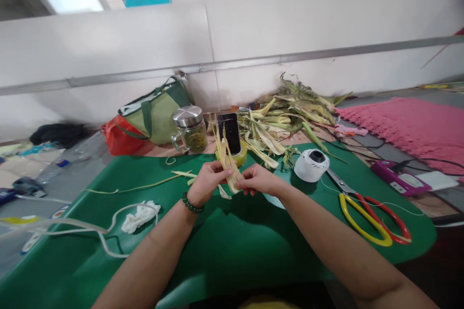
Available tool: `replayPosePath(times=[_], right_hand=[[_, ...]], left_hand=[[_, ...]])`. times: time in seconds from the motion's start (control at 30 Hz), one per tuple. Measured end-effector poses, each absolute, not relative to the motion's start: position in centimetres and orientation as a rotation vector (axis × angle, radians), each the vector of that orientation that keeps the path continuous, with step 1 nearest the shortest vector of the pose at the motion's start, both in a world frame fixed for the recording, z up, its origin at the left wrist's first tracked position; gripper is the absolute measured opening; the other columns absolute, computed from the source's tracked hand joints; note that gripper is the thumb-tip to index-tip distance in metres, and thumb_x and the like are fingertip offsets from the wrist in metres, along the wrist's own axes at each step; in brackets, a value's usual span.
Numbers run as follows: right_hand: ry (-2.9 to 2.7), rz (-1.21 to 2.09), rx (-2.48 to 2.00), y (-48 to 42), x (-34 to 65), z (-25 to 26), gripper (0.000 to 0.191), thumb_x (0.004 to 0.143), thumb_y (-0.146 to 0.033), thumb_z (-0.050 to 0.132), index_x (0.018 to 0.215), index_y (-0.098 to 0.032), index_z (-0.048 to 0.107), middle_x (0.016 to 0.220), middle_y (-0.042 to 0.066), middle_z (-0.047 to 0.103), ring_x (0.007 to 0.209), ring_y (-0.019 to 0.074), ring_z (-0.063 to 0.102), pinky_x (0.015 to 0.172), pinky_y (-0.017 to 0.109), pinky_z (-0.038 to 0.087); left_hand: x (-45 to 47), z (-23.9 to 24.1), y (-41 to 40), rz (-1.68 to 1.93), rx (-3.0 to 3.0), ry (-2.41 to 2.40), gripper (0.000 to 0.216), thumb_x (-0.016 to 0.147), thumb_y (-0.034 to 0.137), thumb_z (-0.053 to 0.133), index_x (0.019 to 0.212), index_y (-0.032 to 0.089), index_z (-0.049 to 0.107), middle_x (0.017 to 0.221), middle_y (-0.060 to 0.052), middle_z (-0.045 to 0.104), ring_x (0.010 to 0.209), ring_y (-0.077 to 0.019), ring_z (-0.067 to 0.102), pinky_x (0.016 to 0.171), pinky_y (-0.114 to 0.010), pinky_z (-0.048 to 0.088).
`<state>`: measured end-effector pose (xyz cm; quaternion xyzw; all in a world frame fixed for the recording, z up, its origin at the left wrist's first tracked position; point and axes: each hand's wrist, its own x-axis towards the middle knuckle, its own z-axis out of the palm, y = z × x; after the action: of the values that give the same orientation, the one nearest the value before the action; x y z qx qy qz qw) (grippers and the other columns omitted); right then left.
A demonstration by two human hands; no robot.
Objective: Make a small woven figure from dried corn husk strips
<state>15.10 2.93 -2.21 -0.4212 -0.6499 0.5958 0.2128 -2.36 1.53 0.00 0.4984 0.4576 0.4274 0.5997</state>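
Note:
Both hands meet over the green mat (224,246), pinching a small bundle of pale corn husk strips (226,157) that fans upward. My left hand (207,182), with a green bead bracelet on the wrist, grips the bundle's lower left side. From the right, my right hand (258,179) closes its fingers on the bundle's base. Loose husk strips (181,174) lie on the mat just left of the hands.
A pile of corn husks (286,116) lies at the back, behind a propped phone (229,133) and a lidded glass jar (190,130). A white thread spool (311,164) and yellow-red scissors (369,215) sit right. A crumpled tissue (139,216) and white cord lie left.

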Motion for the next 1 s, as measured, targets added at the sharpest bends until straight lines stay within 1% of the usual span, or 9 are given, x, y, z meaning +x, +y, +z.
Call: replayPosePath(times=[0.13, 0.23, 0.37, 0.47, 0.6, 0.7, 0.8, 0.9, 1.0], right_hand=[[-1.782, 1.512, -1.101, 3.0, 15.5, -1.6, 0.031, 0.063, -0.042, 0.073, 0.070, -0.013, 0.062, 0.059, -0.002, 0.056, 0.053, 0.0083, 0.047, 0.047, 0.020, 0.036], [-1.716, 1.315, -1.065, 3.1, 15.6, -1.4, 0.033, 0.058, -0.037, 0.077, 0.079, -0.015, 0.065, 0.054, -0.007, 0.045, 0.051, 0.0070, 0.039, 0.046, 0.020, 0.029], [-1.755, 1.436, -0.890, 3.1, 15.5, -1.5, 0.021, 0.062, -0.030, 0.071, 0.075, -0.014, 0.067, 0.055, -0.005, 0.048, 0.052, 0.0080, 0.040, 0.049, 0.022, 0.031], [-1.682, 1.454, -0.838, 3.2, 15.5, -1.6, 0.020, 0.065, -0.032, 0.067, 0.073, -0.013, 0.066, 0.060, -0.002, 0.054, 0.055, 0.0100, 0.045, 0.052, 0.023, 0.035], [-1.557, 1.266, -0.823, 3.5, 15.6, -1.6, 0.026, 0.067, -0.039, 0.066, 0.060, -0.014, 0.058, 0.057, -0.004, 0.047, 0.054, 0.0082, 0.039, 0.051, 0.023, 0.032], [-1.508, 1.201, -0.832, 3.6, 15.5, -1.5, 0.025, 0.070, -0.038, 0.063, 0.061, -0.015, 0.056, 0.054, -0.006, 0.041, 0.052, 0.0071, 0.034, 0.049, 0.022, 0.028], [-1.417, 1.277, -0.845, 3.6, 15.6, -1.4, 0.024, 0.071, -0.039, 0.061, 0.065, -0.017, 0.056, 0.049, -0.008, 0.035, 0.045, 0.0058, 0.028, 0.044, 0.021, 0.023], [-1.406, 1.444, -0.804, 3.6, 16.2, -1.0, 0.019, 0.068, -0.033, 0.062, 0.077, -0.016, 0.060, 0.052, -0.008, 0.042, 0.043, 0.0049, 0.029, 0.042, 0.020, 0.022], [-1.600, 1.630, -0.726, 3.4, 16.7, -0.6, 0.033, 0.060, -0.024, 0.071, 0.091, -0.016, 0.064, 0.057, -0.007, 0.047, 0.048, 0.0056, 0.036, 0.044, 0.019, 0.028]], left_hand=[[-2.4, 0.2, 1.5, 0.928, 1.123, 1.087, 0.035, 0.049, 0.028, 0.081, 0.078, 0.010, 0.073, 0.070, -0.006, 0.072, 0.062, -0.0164, 0.063, 0.062, -0.028, 0.050], [-2.1, 0.2, 1.4, 0.801, 1.150, 1.100, 0.027, 0.049, 0.023, 0.079, 0.072, 0.010, 0.073, 0.061, -0.002, 0.068, 0.054, -0.0117, 0.057, 0.056, -0.023, 0.046], [-1.6, -0.1, 1.2, 0.563, 1.247, 1.068, 0.010, 0.049, 0.017, 0.073, 0.058, 0.011, 0.070, 0.054, 0.000, 0.063, 0.049, -0.0089, 0.052, 0.051, -0.020, 0.041], [-1.4, -0.3, 1.1, 0.444, 1.291, 1.054, 0.014, 0.052, 0.016, 0.070, 0.065, 0.011, 0.073, 0.059, -0.002, 0.066, 0.054, -0.0109, 0.054, 0.052, -0.021, 0.041], [-1.3, -0.3, 0.9, 0.372, 1.354, 1.070, 0.023, 0.053, 0.017, 0.069, 0.074, 0.011, 0.075, 0.063, -0.003, 0.068, 0.055, -0.0113, 0.054, 0.053, -0.022, 0.042], [-1.3, -0.3, 0.9, 0.360, 1.369, 1.063, 0.023, 0.053, 0.016, 0.069, 0.075, 0.010, 0.075, 0.064, -0.003, 0.068, 0.054, -0.0116, 0.055, 0.053, -0.022, 0.043], [-1.4, -0.2, 1.0, 0.368, 1.358, 1.054, 0.025, 0.053, 0.017, 0.068, 0.077, 0.011, 0.076, 0.063, -0.004, 0.069, 0.054, -0.0117, 0.054, 0.052, -0.022, 0.042], [-1.6, -0.3, 1.1, 0.370, 1.338, 1.036, 0.024, 0.053, 0.018, 0.070, 0.076, 0.012, 0.075, 0.062, -0.004, 0.068, 0.052, -0.0109, 0.053, 0.052, -0.021, 0.041], [-1.8, -0.5, 1.2, 0.385, 1.305, 1.010, 0.023, 0.053, 0.022, 0.074, 0.073, 0.012, 0.074, 0.062, -0.004, 0.068, 0.054, -0.0121, 0.055, 0.053, -0.023, 0.042]])
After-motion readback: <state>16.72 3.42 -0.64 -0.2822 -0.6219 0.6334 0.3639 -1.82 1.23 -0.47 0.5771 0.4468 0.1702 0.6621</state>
